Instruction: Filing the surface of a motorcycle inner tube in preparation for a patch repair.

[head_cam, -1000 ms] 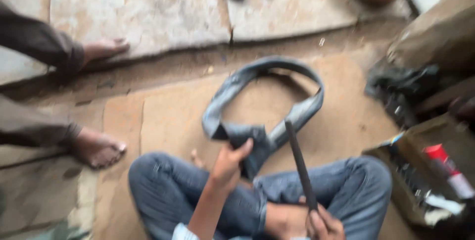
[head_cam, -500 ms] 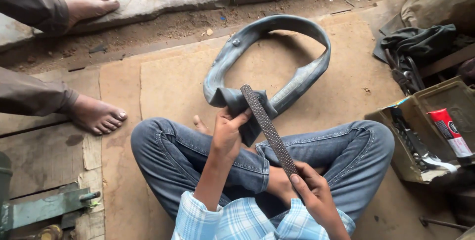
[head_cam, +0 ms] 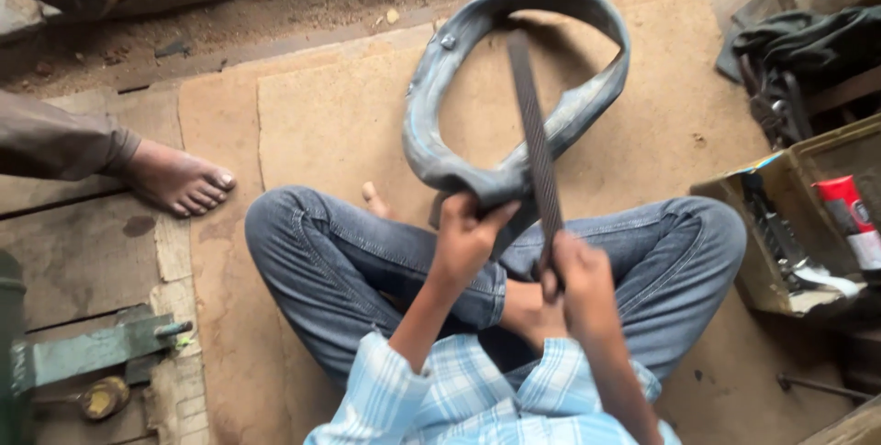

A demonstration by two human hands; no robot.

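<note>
Brown floor mat (head_cam: 321, 124), gripped inner tube (head_cam: 440, 105), file (head_cam: 534, 133)

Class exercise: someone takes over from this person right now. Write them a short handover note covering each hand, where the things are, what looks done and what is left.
Left hand: shut on the folded end of the grey inner tube, pinning it over the lap.
Right hand: shut on the handle end of the long dark file, whose blade lies across the tube and points away.
Rest of the tube loops out on the brown mat. An open box of tools sits to the right.
Done: tube held, file laid on.
Left: whether the gripped spot is roughened enough cannot be told.
</note>
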